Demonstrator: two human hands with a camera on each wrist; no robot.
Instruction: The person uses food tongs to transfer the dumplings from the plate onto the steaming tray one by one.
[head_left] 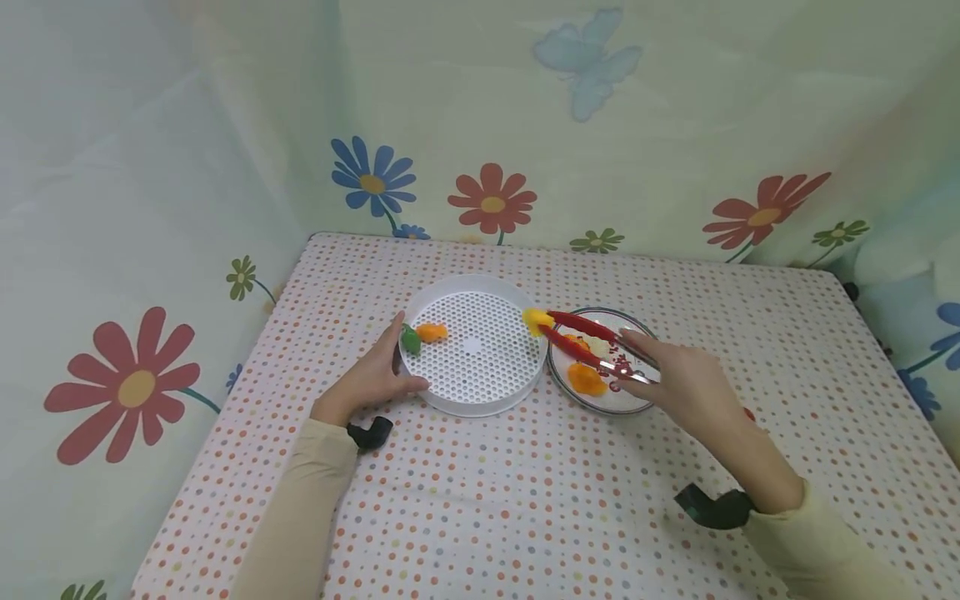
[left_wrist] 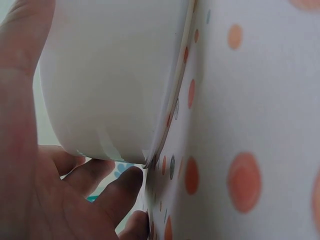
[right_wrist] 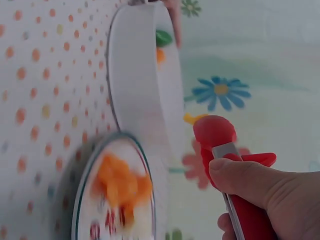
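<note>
Pale sleeves (head_left: 292,508) lay nearest in head view, where we saw the left hand (head_left: 367,375) cupping a white tray (head_left: 480,358), the right hand (head_left: 693,387) gripping red tongs (head_left: 581,324), yellow piece (head_left: 537,320) at their tips by the tray's right rim; left-wrist view, fingers (left_wrist: 120,195) round its wall; right-wrist view, plate (right_wrist: 89,205) beside tray.
</note>
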